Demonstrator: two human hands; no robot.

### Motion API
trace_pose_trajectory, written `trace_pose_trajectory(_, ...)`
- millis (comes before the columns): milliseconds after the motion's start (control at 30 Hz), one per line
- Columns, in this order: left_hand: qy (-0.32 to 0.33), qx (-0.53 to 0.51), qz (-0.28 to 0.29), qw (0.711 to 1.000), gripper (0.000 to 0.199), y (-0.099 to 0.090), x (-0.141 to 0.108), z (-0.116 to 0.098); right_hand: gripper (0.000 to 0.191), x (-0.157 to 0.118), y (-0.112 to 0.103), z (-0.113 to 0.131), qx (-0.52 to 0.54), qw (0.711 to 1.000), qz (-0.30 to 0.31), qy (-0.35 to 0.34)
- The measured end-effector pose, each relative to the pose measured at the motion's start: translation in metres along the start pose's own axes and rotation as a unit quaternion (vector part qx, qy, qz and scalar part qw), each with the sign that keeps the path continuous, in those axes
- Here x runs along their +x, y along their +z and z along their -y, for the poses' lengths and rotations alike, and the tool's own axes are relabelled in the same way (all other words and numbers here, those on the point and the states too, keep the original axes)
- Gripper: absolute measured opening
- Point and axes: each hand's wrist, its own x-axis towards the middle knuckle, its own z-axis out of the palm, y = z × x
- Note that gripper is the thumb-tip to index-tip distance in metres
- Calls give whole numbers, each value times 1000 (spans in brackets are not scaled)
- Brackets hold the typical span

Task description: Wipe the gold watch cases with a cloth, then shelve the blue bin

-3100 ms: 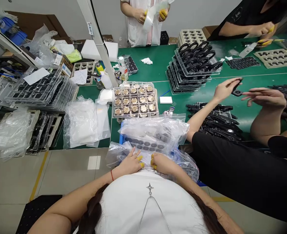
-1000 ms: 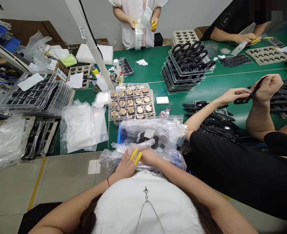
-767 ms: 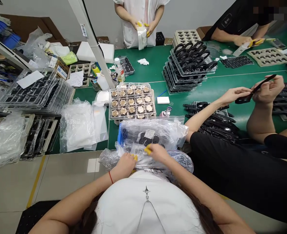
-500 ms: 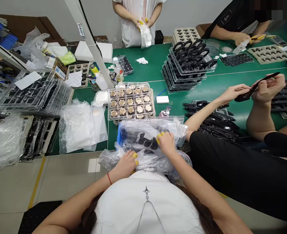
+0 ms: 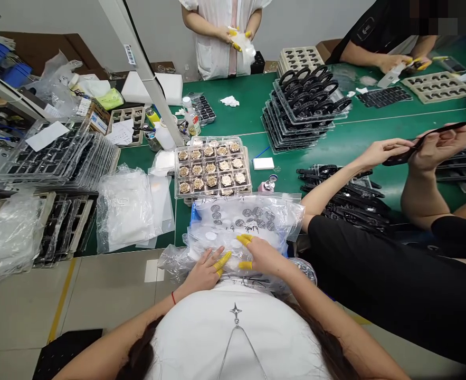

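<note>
In front of my body, clear plastic bags lie over a blue bin, whose edges show at the sides. The upper bag shows several dark round spots and some black handwriting. My left hand rests on the crumpled nearer plastic with its fingers stretched out. My right hand lies on the same plastic, thumb and fingers apart. Yellow finger cots cover some fingertips of both hands. What lies beneath the plastic is mostly hidden.
Behind the bin stands a clear tray of gold watch parts. Stacked trays of black straps stand farther back. A co-worker's arms reach in at the right. At left lie plastic bags; a metal post rises behind.
My right hand has come down from the bag's upper part to the nearer plastic, and its fingers have spread. The bag now covers the dark round pieces. My left fingers have straightened.
</note>
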Motion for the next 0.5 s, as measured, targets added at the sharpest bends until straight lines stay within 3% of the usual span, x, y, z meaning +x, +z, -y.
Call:
trace_pose_trajectory(100, 1, -9, 5, 1000, 27, 4, -2, 1, 20, 11, 3, -9, -8, 997, 0, 79)
trace_pose_trajectory(200, -2, -22, 12, 1000, 23, 9, -2, 3, 26, 27, -12, -37, -27, 977, -68, 199)
trace_pose_trajectory(267, -2, -31, 12, 999, 23, 10, -1, 4, 31, 38, -28, -59, -31, 964, -106, 242)
trace_pose_trajectory(367, 0, -38, 2, 999, 25, 11, 0, 4, 32, 48, -47, -81, -26, 959, -136, 246)
trace_pose_trajectory(500, 1, -47, -10, 999, 25, 9, 1, 2, 28, 43, -46, -78, -17, 969, -154, 191)
